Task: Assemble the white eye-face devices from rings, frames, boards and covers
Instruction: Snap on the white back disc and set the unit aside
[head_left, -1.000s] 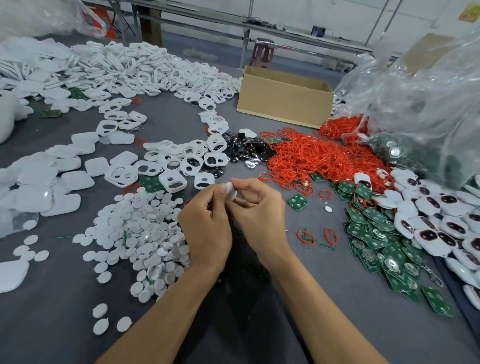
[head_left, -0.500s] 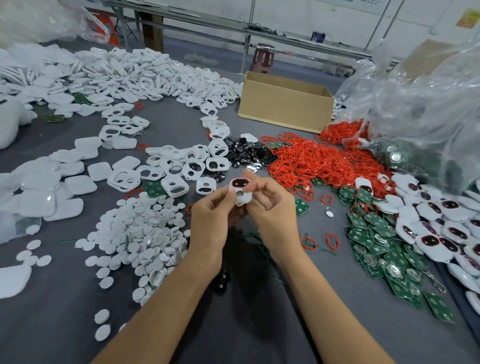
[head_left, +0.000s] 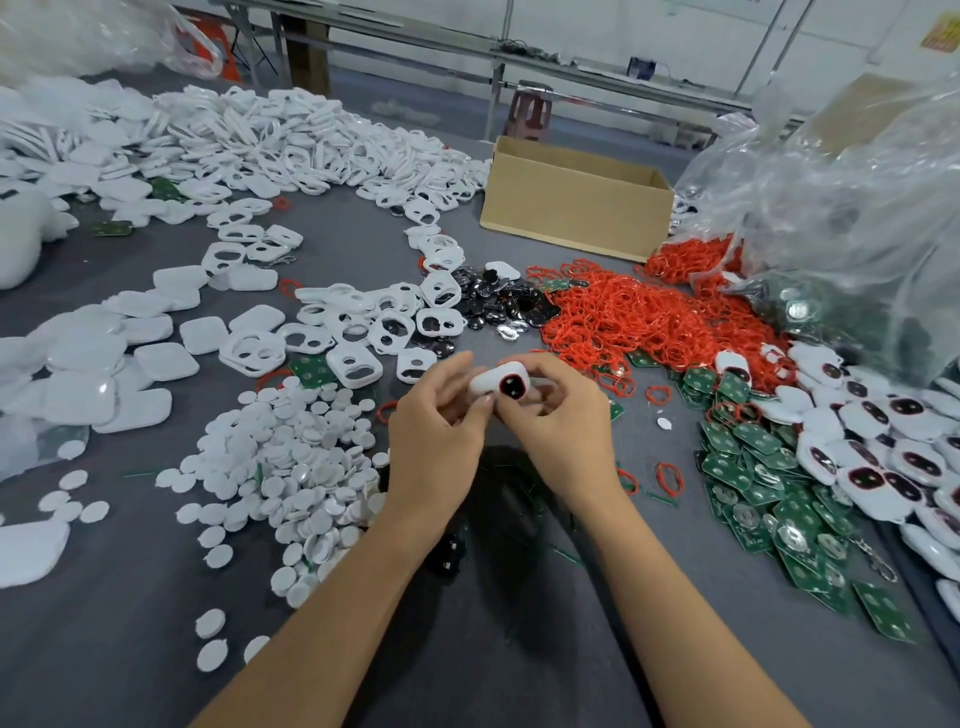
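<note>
Both hands hold one white eye-face device (head_left: 500, 383) above the grey table, its dark, red-rimmed face turned toward me. My left hand (head_left: 439, 434) pinches its left side and my right hand (head_left: 558, 423) grips its right side. A heap of red rings (head_left: 644, 317) lies just beyond them. White frames with two openings (head_left: 363, 317) lie to the far left of the hands. Green boards (head_left: 753, 467) spread at the right, beside finished devices (head_left: 883, 452). White round discs (head_left: 291, 447) are piled left of my left hand.
A cardboard box (head_left: 576, 208) stands at the back centre. A clear plastic bag (head_left: 841, 208) bulges at the right. White square covers (head_left: 104, 358) lie at the far left, black shiny parts (head_left: 498, 301) behind the frames. Bare grey table (head_left: 519, 597) lies between my forearms.
The device, first hidden edge-on between my fingers, has been turned so its dark face shows, then tilted further toward me. Both hands stayed together above the same spot.
</note>
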